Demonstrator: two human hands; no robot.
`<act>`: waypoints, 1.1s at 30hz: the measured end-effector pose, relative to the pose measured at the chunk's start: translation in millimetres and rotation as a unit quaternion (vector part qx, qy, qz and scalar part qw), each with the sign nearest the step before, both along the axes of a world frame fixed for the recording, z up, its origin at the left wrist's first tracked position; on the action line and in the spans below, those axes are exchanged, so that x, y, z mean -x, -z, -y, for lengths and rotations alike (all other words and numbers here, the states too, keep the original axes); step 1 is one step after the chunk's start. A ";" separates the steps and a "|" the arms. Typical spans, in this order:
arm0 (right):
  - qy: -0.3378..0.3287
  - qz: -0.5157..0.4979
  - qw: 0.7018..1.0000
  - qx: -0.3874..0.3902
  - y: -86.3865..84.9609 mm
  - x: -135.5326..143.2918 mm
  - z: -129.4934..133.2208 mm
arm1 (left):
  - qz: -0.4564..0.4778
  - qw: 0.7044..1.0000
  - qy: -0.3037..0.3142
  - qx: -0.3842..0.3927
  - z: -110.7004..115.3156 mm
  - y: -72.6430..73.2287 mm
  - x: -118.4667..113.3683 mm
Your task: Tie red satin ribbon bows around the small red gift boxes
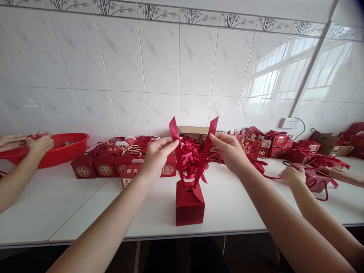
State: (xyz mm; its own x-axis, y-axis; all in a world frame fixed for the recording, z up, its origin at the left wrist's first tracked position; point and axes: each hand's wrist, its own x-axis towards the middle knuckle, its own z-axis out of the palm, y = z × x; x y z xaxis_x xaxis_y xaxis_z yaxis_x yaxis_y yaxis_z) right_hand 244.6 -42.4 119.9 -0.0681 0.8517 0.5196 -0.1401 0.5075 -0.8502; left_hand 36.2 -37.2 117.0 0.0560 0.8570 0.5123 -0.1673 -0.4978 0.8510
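A small red gift box stands upright near the front edge of the white table, its curved top flaps folded inward. Two ends of a red ribbon rise from the top of the box in a V shape. My left hand pinches the left end between thumb and fingers, above and left of the box. On the other side, my right hand pinches the right end near its tip. Behind the box lies a heap of loose red ribbons, in front of a cardboard box.
Red boxes with gold labels line the wall side of the white table. A red basin and another person's hands are at far left. Other hands hold a red box at right, near more packed boxes.
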 end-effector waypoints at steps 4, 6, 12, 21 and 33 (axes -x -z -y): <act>-0.025 0.012 1.000 -0.001 -5.7 5.3 1.3 | 0.012 0.999 0.036 -0.006 2.1 -11.5 -4.7; -0.023 0.017 1.000 -0.006 -6.6 7.1 1.9 | 0.010 0.998 0.055 -0.009 2.8 -13.4 -5.8; -0.015 0.027 0.999 -0.020 -5.0 9.2 0.8 | 0.009 0.996 0.084 -0.025 0.9 -10.7 -6.7; -0.043 0.020 0.999 -0.008 4.1 7.0 0.6 | 0.004 0.998 0.061 -0.030 1.8 -13.2 -5.7; -0.086 0.095 0.992 0.003 -2.1 15.3 1.6 | -0.139 0.986 0.084 -0.034 7.6 -16.7 -12.5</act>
